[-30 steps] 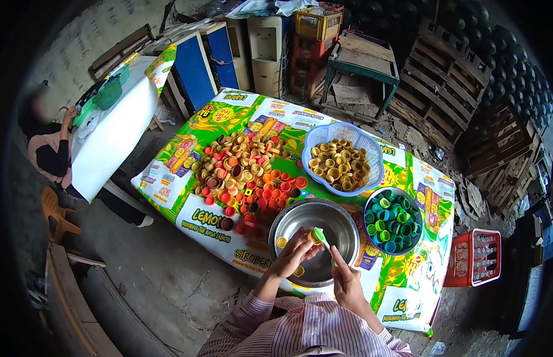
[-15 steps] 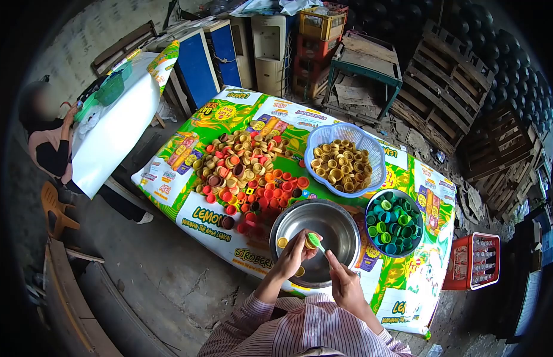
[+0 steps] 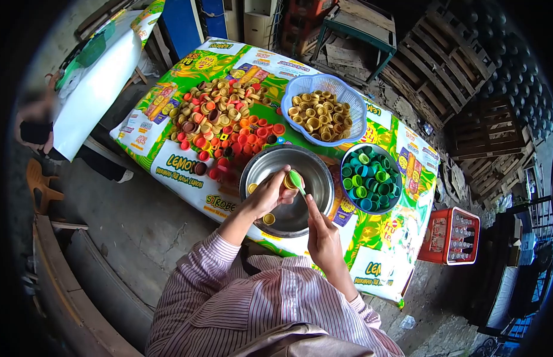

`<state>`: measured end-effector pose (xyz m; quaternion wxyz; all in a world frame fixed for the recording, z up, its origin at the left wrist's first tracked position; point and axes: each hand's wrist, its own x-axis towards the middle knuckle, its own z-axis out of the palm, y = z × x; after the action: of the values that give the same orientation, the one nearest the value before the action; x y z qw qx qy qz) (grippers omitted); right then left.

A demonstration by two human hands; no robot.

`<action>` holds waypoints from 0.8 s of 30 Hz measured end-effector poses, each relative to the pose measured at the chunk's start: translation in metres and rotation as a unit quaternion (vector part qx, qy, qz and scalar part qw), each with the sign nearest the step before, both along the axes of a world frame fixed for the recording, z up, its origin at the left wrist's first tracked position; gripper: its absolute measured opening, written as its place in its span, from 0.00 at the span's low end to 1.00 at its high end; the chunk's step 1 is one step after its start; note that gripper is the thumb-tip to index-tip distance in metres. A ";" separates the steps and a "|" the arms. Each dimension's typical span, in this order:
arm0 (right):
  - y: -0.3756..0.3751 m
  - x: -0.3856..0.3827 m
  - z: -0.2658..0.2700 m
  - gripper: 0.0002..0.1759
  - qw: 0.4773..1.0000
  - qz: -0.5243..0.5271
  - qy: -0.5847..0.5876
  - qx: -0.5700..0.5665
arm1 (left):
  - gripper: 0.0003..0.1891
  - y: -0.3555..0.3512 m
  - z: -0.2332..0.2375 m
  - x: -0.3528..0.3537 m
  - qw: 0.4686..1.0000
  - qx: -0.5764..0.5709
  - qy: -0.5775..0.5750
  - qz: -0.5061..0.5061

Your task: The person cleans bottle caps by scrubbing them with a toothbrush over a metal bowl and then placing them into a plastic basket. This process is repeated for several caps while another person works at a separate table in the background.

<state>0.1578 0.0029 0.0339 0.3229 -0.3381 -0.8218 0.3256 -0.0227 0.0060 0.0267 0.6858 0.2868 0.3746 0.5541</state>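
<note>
My left hand grips a yellow-tan bottle cap over the steel basin. In my right hand is a green toothbrush, with its bristle end against the cap. My right index finger stretches along the brush handle. A yellow cap lies inside the basin near its front, and another yellow cap sits at its left side. The fingers of my left hand partly hide the cap it holds.
A pile of red, orange and tan caps lies left of the basin. Behind it stands a blue colander of tan caps; to the right, a bowl of green caps. A red crate stands on the floor. Another person is at the left table.
The view has shifted, so the table and basin appear farther up and left. Both hands stay over the basin with the cap and toothbrush held together. The other person's pose has changed.
</note>
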 end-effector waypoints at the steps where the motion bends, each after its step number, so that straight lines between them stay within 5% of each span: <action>1: -0.001 0.001 0.001 0.30 1.000 0.009 0.025 0.004 | 0.23 0.001 0.001 -0.001 0.997 -0.032 -0.052 -0.040; 4: 0.006 0.021 0.009 0.31 0.996 0.054 -0.066 0.018 | 0.21 0.008 0.004 -0.021 0.956 -0.139 -0.135 -0.221; 6: 0.012 0.030 0.010 0.33 0.993 0.074 -0.080 0.044 | 0.20 0.016 0.017 -0.030 0.942 -0.148 -0.007 -0.302; 10: 0.026 0.038 0.016 0.35 0.983 0.132 -0.095 0.086 | 0.18 0.029 0.026 -0.036 0.889 -0.123 0.028 -0.440; 18: 0.049 0.054 0.032 0.40 0.944 0.225 -0.184 0.154 | 0.20 0.029 0.024 -0.036 0.883 -0.125 0.191 -0.409; 22: 0.053 0.061 0.020 0.39 0.927 0.211 -0.239 0.198 | 0.19 0.024 -0.010 -0.044 0.918 -0.150 0.187 -0.316; 24: 0.056 0.064 0.002 0.37 0.934 0.148 -0.265 0.191 | 0.17 0.020 -0.026 -0.043 0.929 -0.078 0.300 -0.200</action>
<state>0.2213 0.0591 0.0361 0.1003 -0.2191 -0.9648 0.1056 -0.0658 0.0258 0.0004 0.6579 0.4546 0.5399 0.2627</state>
